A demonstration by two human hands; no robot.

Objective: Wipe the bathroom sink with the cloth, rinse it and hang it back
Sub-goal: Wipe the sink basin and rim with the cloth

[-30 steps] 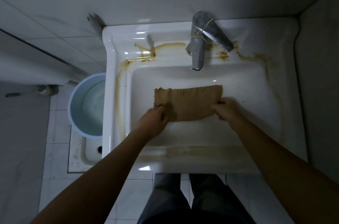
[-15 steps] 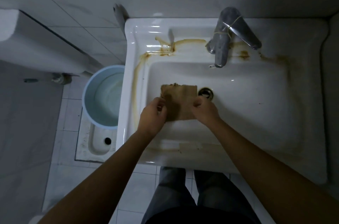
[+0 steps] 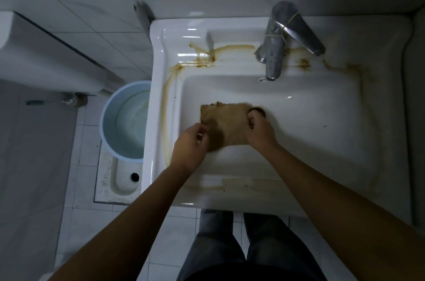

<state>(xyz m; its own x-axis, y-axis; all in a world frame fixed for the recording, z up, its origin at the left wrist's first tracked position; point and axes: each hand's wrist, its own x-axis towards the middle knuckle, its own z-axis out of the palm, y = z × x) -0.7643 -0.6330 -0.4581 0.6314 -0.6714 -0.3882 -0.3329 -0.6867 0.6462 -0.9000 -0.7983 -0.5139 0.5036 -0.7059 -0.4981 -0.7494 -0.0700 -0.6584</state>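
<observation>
Over the basin of the sink (image 3: 345,133), both bare hands hold the cloth (image 3: 226,125). It is a brown, coarse-looking fabric, folded into a roughly rectangular pad with a frayed, uneven far edge, and it hangs or rests just above the basin floor; contact with the porcelain cannot be confirmed. The left hand (image 3: 189,145) is at the cloth's near-left corner with fingers curled and partly closed; the thumb and fingertips meet at the fabric edge, but a firm pinch cannot be confirmed. The right hand (image 3: 259,128) is closed on the cloth's right edge, fingers bunched into the fabric. The dark round drain (image 3: 258,110) is partly hidden just behind the right hand's knuckles.

The sink is glossy white ceramic, rectangular, with rounded inner corners. Brown stain trails (image 3: 184,66) run along the back ledge and down the left rim; more staining shows right of the faucet base and on the front rim. The faucet (image 3: 276,50) is dull grey metal with a lever handle angled to the right and a thin band wound around it.

Left of the sink, on the tiled floor, stands a round pale-blue bucket (image 3: 125,119), smooth-walled, beside a white squat pan (image 3: 122,181).
</observation>
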